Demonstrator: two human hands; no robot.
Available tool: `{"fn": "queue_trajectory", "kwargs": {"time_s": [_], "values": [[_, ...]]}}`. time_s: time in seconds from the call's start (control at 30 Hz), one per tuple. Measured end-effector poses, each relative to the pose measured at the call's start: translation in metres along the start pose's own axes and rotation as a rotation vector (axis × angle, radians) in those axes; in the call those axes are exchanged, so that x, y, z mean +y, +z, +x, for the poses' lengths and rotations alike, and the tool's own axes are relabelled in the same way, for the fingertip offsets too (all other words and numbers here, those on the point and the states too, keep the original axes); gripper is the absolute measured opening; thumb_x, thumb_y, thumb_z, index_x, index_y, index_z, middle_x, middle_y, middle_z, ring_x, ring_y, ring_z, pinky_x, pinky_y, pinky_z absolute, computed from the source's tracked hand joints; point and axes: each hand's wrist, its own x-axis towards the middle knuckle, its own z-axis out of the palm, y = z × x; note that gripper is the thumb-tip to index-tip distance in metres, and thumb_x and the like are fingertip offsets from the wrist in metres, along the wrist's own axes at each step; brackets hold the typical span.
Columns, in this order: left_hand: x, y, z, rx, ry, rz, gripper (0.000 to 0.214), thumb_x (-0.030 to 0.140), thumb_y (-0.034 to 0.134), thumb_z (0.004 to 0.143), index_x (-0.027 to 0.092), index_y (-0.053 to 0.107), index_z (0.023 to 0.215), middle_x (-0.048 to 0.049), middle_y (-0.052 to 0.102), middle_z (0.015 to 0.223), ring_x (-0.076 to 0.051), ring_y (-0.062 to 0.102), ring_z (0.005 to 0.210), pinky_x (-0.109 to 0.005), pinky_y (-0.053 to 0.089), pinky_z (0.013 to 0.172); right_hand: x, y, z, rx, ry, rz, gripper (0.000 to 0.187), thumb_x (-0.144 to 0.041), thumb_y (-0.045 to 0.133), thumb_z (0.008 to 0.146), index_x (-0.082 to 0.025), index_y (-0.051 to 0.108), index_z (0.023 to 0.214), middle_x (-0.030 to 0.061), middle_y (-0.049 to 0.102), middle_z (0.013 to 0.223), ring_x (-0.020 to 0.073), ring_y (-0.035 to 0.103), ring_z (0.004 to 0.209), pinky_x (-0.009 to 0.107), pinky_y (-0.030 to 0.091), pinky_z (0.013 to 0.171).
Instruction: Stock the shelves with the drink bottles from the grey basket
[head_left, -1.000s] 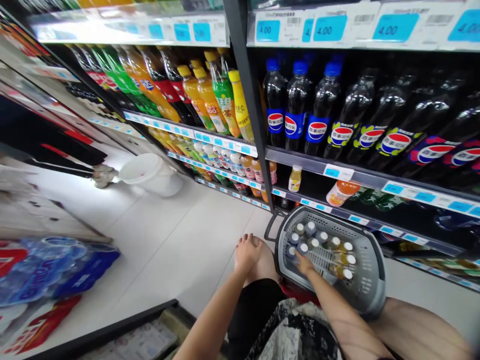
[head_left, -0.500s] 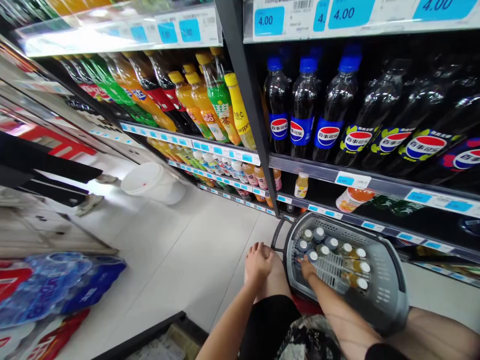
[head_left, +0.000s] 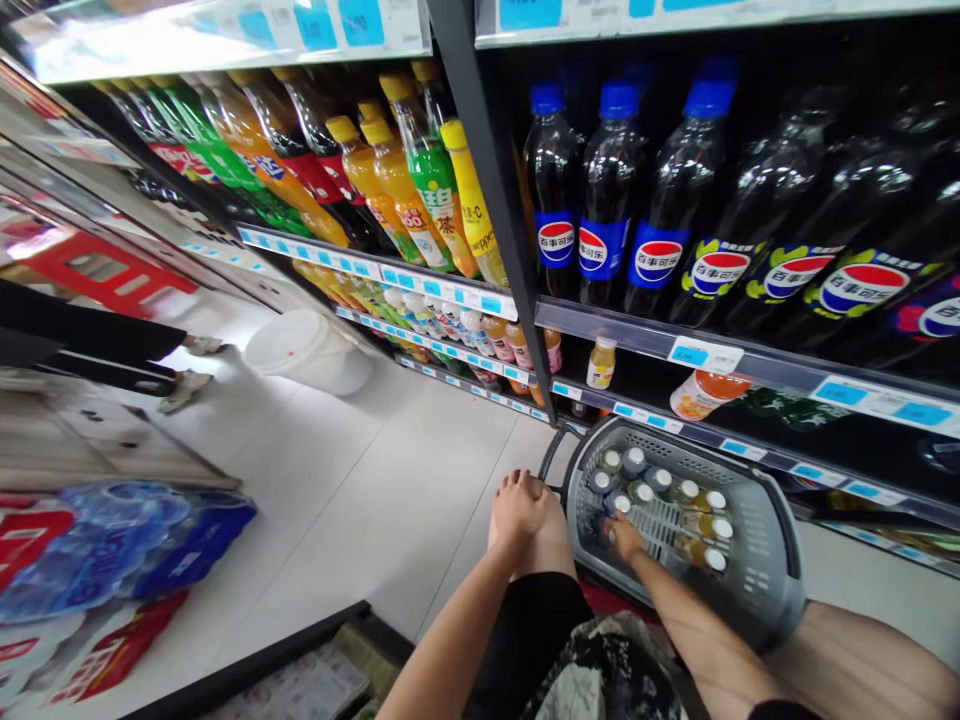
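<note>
My left hand (head_left: 519, 505) lies over my left knee with its fingers stretched out, holding nothing. Inside a grey shopping basket (head_left: 780, 590), my right hand (head_left: 624, 538) reaches down at the near left side. Its fingers close round a small dark bottle with a white cap (head_left: 621, 504); part of the grip is hidden by the hand. Around it stand several other white-capped bottles, among them a dark bottle (head_left: 634, 461) at the back. A column of yellowish bottles (head_left: 705, 527) is farther right, with the slotted basket floor showing between.
Shelves of cola bottles (head_left: 658, 260) rise directly behind the basket. A juice bottle (head_left: 601, 363) stands on the lower shelf. To the left are a white bucket (head_left: 289, 350), a person's legs (head_left: 90, 335) and wrapped water packs (head_left: 135, 550). A dark-edged box (head_left: 300, 660) is at lower left.
My right hand has shifted slightly to the right within the basket, beside the same bottle. My left hand stays on the knee. The view has tilted a little downward.
</note>
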Motion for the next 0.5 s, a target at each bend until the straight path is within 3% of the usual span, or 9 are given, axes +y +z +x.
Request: {"fn": "queue_trajectory", "kwargs": {"time_s": [0.13,0.23,0.4,0.5], "values": [[0.006,0.003,0.003,0.028,0.014,0.047,0.055,0.041,0.056,0.099,0.016,0.064,0.147,-0.0162,0.062,0.152,-0.034,0.055,0.141,-0.045,0.045,0.116,0.025,-0.020,-0.030,0.056,-0.007,0.030,0.034,-0.010,0.068,0.066,-0.030,0.064,0.092,-0.0001,0.065,0.125,0.0276,0.069,0.121,0.033,0.048,0.108],[0.010,0.004,0.003,0.036,0.016,0.066,0.057,0.041,0.055,0.098,0.015,0.063,0.149,-0.0181,0.061,0.153,-0.035,0.056,0.140,-0.047,0.046,0.114,0.045,-0.046,-0.050,0.154,0.044,0.055,0.029,-0.016,0.070,0.066,-0.029,0.065,0.091,0.0027,0.069,0.122,0.0318,0.067,0.127,0.037,0.049,0.109],[0.011,0.002,0.000,0.042,0.021,0.082,0.058,0.044,0.053,0.098,0.013,0.064,0.147,-0.0214,0.061,0.151,-0.037,0.055,0.141,-0.047,0.046,0.112,0.076,-0.104,-0.092,0.328,0.146,0.119,0.020,-0.031,0.073,0.070,-0.026,0.063,0.087,0.0026,0.074,0.103,0.0289,0.072,0.105,0.038,0.054,0.095],[0.010,0.003,-0.003,0.065,0.015,0.090,0.062,0.046,0.052,0.097,0.011,0.065,0.146,-0.0225,0.062,0.149,-0.038,0.055,0.140,-0.049,0.045,0.113,0.088,-0.136,-0.132,0.500,0.228,0.416,0.024,-0.042,0.072,0.069,-0.025,0.061,0.083,0.0003,0.070,0.083,0.0254,0.071,0.084,0.037,0.058,0.081]]}}
